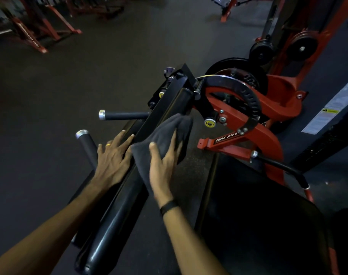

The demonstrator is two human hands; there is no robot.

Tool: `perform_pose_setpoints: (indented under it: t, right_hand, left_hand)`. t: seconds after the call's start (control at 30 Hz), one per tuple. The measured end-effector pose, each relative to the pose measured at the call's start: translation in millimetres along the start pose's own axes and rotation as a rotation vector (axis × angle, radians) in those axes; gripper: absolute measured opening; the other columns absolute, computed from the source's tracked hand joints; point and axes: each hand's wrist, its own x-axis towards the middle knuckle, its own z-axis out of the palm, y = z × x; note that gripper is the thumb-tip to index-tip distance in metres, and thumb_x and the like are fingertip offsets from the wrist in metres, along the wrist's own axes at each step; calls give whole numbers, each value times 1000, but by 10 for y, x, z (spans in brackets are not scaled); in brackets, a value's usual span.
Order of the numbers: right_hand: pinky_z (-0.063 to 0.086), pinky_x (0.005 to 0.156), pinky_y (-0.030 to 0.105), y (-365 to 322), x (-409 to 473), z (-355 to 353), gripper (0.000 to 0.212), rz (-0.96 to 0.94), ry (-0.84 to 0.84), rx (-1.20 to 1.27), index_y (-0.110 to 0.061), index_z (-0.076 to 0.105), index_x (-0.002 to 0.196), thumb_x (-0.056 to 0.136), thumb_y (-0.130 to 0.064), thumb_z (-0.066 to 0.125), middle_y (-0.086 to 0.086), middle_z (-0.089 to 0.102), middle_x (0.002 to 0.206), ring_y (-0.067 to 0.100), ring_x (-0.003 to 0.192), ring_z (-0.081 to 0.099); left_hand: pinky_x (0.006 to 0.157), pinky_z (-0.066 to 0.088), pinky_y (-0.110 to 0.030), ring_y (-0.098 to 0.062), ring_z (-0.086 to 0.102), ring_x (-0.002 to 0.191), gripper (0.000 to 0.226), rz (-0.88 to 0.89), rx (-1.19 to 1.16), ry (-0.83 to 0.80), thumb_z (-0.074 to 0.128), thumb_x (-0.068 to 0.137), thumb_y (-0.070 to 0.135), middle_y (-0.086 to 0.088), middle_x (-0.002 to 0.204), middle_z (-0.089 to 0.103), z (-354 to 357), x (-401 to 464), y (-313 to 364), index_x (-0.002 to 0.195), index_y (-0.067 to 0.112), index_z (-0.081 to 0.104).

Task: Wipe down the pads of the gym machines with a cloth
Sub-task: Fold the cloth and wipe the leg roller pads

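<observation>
Head view: right hand (163,161) presses grey cloth (165,133) onto long black pad (119,211), fingers straight; left hand (111,155) rests spread on the bar beside; cloth likely soft, light; pad looks slick; press flat-palmed.

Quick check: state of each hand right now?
Left hand: open, fingers flat on the black pad.
Right hand: open, pressing the grey cloth onto it.
</observation>
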Motion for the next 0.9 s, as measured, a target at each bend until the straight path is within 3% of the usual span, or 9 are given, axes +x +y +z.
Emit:
perform_pose_setpoints:
  t: [0.07, 0.13, 0.27, 0.33, 0.5, 0.63, 0.73, 0.9]
  right_hand:
    - [3, 125, 29, -13, -553, -94, 74, -62, -55, -53, -57, 1, 140, 92, -54, 57, -4, 5, 166, 10, 152, 7]
    - [-7, 116, 13, 14, -747, -119, 76, -72, -99, -59, -55, -5, 137, 95, -49, 59, -8, 0, 165, 4, 149, 2]
    - [11, 126, 40, 72, -75, 52, 90, 52, -2, 26, -42, 16, 157, 82, -59, 63, -3, 17, 167, 12, 152, 16]
    - [20, 124, 45, 120, -25, 89, 91, 61, 39, 47, -37, 19, 159, 80, -65, 56, -4, 21, 166, 11, 152, 20]
    - [19, 124, 45, 352, -1250, 41, 86, -71, -48, 2, -47, 13, 156, 84, -77, 48, -14, 15, 166, 4, 152, 15]
    - [23, 124, 42, 281, -678, 79, 96, 67, -10, 215, -36, 23, 158, 76, -61, 67, -11, 29, 163, 6, 147, 30]
    - [23, 124, 44, 166, -582, 67, 98, 146, 36, 272, -30, 26, 159, 75, -64, 64, -8, 31, 162, 9, 147, 31]
    - [24, 122, 37, 327, -1932, 84, 84, -56, -15, 93, -38, 24, 157, 84, -65, 55, -18, 27, 161, 0, 147, 26]
  left_hand:
    - [116, 17, -64, -36, 35, 143, 62, 0, 20, -19, 24, 98, 57, 0, 165, 23, -4, 22, -14, 152, 32, 40]
    - [118, 14, -63, -36, 33, 144, 66, -6, -9, -24, 23, 94, 58, 0, 165, 23, -26, 17, 5, 151, 31, 42]
    - [120, 13, -58, -32, 34, 145, 74, 86, -96, 49, 14, 93, 59, -8, 163, 28, -146, -112, 18, 150, 22, 45]
    - [122, 9, -53, -27, 31, 148, 72, 136, -71, 59, 13, 95, 52, -11, 162, 30, -200, -242, -24, 150, 18, 45]
    - [125, 7, -50, -27, 36, 145, 64, 284, -11, 66, 18, 102, 47, -13, 161, 32, -260, -570, -304, 149, 14, 46]
    - [126, 7, -44, -24, 36, 146, 60, 297, 0, 88, 21, 104, 45, -10, 161, 34, -290, -766, -474, 150, 15, 46]
    - [126, 5, -43, -20, 33, 147, 58, 298, -25, 111, 23, 104, 44, -6, 161, 33, -342, -909, -550, 150, 17, 46]
    - [126, 4, -45, -22, 36, 145, 59, 344, -42, 125, 22, 104, 46, -7, 161, 34, -421, -1097, -688, 150, 17, 46]
